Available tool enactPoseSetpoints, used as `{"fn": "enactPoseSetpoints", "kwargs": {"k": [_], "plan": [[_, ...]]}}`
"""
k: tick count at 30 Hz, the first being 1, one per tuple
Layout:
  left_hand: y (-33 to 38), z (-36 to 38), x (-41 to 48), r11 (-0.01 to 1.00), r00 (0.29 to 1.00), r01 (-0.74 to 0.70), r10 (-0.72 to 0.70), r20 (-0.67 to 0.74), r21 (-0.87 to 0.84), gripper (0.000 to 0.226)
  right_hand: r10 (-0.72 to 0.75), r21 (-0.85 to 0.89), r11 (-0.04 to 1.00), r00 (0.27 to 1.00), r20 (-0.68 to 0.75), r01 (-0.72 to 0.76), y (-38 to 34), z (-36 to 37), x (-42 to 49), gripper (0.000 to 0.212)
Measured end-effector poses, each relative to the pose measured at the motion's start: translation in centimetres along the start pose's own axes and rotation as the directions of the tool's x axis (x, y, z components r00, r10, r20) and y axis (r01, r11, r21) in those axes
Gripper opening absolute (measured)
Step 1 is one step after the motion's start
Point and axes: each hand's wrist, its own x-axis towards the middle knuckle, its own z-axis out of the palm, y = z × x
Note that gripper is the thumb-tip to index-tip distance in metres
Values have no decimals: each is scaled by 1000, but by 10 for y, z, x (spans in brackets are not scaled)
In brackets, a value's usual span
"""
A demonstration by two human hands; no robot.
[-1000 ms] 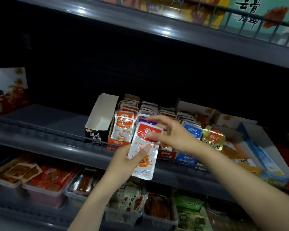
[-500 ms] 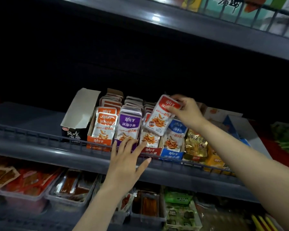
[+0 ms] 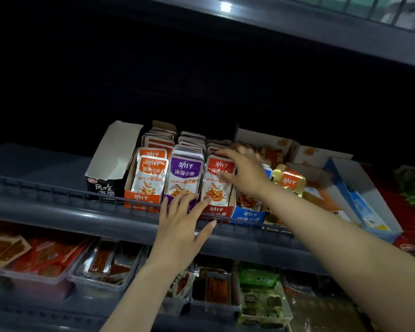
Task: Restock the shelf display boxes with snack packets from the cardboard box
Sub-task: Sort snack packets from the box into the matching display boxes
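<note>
A row of display boxes stands on the middle shelf behind a wire rail: orange, purple, red and blue, each packed with upright snack packets. My right hand pinches the top of a red packet that stands at the front of the red box. My left hand reaches over the rail with its fingers spread, its fingertips touching the lower fronts of the purple packet and the red packet. The cardboard box is not in view.
An empty black display box with a white flap stands left of the orange one. Gold packets and a blue-and-white box sit to the right. Plastic trays of snacks fill the shelf below. Another shelf hangs overhead.
My right hand carried the red packet from my left hand up, then down into the front of the red box. My left hand let go and moved up to the box fronts.
</note>
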Motion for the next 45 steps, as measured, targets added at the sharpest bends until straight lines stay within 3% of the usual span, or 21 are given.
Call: {"fn": "enactPoseSetpoints", "kwargs": {"k": [5, 10, 13, 15, 17, 19, 21, 23, 25, 27, 30, 33, 34, 35, 38, 39, 43, 45], "plan": [[5, -3, -9, 992, 987, -85, 72, -143, -90, 61, -48, 226, 971, 990, -136, 78, 4, -8, -25, 44], [13, 5, -45, 968, 963, -168, 121, -239, -187, 35, 7, 445, 888, 965, -263, 115, 1, -5, -125, 29], [5, 35, -88, 949, 971, -235, 222, -84, -209, 25, 28, 500, 862, 977, -213, 84, 5, 25, -201, 18], [3, 55, -121, 955, 965, -150, 197, 171, -255, 22, 46, 513, 859, 995, -84, 4, 11, 58, -249, 15], [0, 79, -152, 985, 887, -5, 84, 453, -172, 28, 83, 530, 836, 988, 134, -142, 19, 97, -294, 14], [-8, 107, -177, 988, 735, 148, -75, 674, -52, 38, 132, 481, 807, 898, 419, -343, 31, 143, -330, 10], [-23, 141, -201, 929, 536, 370, -222, 814, 10, 46, 220, 358, 726, 692, 688, -587, 43, 187, -363, 14], [-38, 162, -222, 855, 386, 512, -310, 869, 77, 54, 310, 230, 576, 470, 826, -784, 48, 219, -386, 29], [-49, 182, -239, 820, 319, 553, -372, 872, 147, 58, 380, 164, 368, 309, 872, -915, 51, 242, -402, 42], [-58, 201, -251, 798, 305, 581, -393, 867, 157, 48, 415, 149, 170, 208, 886, -974, 56, 266, -417, 49], [-71, 222, -261, 776, 256, 594, -430, 866, 209, 45, 447, 161, 30, 158, 881, -986, 63, 299, -433, 48], [-89, 244, -262, 747, 232, 632, -439, 868, 209, 54, 467, 186, -98, 120, 876, -978, 69, 326, -434, 13], [-92, 251, -262, 733, 216, 650, -432, 875, 202, 55, 453, 165, -113, 97, 886, -980, 71, 333, -433, 10], [-93, 258, -261, 725, 204, 660, -425, 882, 197, 55, 440, 141, -102, 82, 894, -985, 72, 340, -434, 14], [-92, 280, -257, 748, 213, 627, -432, 876, 217, 61, 410, 86, -92, 41, 911, -992, 72, 362, -439, 61], [-91, 285, -257, 755, 206, 620, -420, 884, 214, 64, 415, 92, -102, 42, 909, -991, 70, 370, -441, 66], [-97, 292, -270, 813, 182, 546, -350, 919, 201, 70, 503, 205, -215, 71, 861, -955, 62, 390, -445, 60], [-102, 289, -277, 847, 211, 469, -381, 900, 249, 75, 551, 237, -156, 115, 827, -959, 59, 394, -449, 47]]}}
